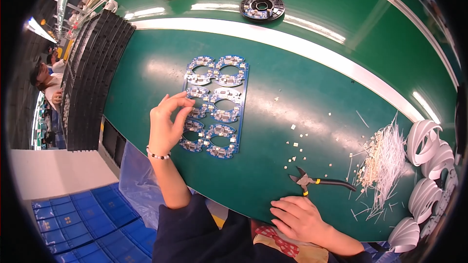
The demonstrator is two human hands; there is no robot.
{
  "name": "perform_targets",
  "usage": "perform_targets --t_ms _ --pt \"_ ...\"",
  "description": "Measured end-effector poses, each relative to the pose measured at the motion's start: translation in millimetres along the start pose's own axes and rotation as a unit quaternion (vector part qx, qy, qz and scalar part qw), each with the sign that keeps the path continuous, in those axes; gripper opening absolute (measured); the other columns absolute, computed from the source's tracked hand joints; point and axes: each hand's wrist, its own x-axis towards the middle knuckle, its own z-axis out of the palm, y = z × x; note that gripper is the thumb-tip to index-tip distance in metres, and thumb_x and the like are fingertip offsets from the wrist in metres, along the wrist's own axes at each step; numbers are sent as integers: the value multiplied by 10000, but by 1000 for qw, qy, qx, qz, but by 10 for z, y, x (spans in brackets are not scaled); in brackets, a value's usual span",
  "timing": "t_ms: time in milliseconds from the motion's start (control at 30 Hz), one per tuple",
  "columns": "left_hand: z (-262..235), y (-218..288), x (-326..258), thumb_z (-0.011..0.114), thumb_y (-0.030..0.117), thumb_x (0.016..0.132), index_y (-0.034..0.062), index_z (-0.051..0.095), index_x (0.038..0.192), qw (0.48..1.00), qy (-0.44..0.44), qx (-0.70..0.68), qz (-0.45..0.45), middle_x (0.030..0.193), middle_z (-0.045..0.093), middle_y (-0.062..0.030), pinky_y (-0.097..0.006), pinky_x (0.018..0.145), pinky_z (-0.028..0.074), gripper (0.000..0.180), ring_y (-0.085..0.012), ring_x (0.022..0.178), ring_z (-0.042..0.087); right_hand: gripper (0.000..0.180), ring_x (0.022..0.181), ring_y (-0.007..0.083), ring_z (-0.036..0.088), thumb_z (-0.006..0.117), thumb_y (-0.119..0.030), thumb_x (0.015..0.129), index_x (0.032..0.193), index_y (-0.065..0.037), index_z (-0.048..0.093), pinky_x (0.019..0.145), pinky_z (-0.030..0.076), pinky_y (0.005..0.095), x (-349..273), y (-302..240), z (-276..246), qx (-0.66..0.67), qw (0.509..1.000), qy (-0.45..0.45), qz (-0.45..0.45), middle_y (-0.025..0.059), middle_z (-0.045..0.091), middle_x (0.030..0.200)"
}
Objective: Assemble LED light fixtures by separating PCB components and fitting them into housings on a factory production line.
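Note:
A blue panel of several joined circuit boards (228,92) lies on the green mat. Over its left edge is my left hand (168,119), with thumb and forefinger brought close together in a pinch. Whatever may be between those fingertips is too small to make out. My right hand (300,218) rests at the mat's near edge, its fingers stretched out and holding nothing. Just beyond it lie cutting pliers (305,180) with dark handles and yellow bands, jaws apart. Small pale connectors (293,144) are scattered between the panel and the pliers.
To the right are heaps of thin white strips (391,158) and beige connectors (371,168), beside white curved housings (421,197). Stacked black trays (92,78) stand at the left. Past the white rail (273,34) sits a round black part (262,7). A co-worker (48,80) is at far left.

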Motion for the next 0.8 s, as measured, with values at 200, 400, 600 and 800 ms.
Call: perform_targets --t_ms 200,400,600,800 --pt "525 815 32 670 35 691 81 667 839 935 -101 -181 286 844 654 -51 -379 831 483 155 -200 850 632 254 957 212 553 692 -150 714 939 -44 644 721 452 315 -17 39 -28 -5 1000 -4 6 60 598 1048" --pt "489 949 101 699 8 684 49 645 1016 945 -94 -135 282 1010 649 -102 -356 803 505 339 -260 951 622 253 966 212 549 691 -154 717 941 -45 644 737 457 320 -5 -12 -5 -2 1000 -1 -1 61 596 1054" --pt "-69 4 167 646 -75 686 11 641 849 1000 7 5 19 880 657 -108 -314 726 500 185 -269 794 641 253 970 208 547 690 -155 718 941 -45 644 729 455 318 -14 6 -19 1 1000 -7 4 60 595 1054" --pt "-107 -215 134 685 -46 670 -2 664 783 998 -52 -9 -18 862 668 -89 -312 717 502 123 -243 770 646 276 940 219 564 722 -138 670 921 -44 655 725 477 317 -2 -11 -25 -1 1000 -1 6 48 617 1038"
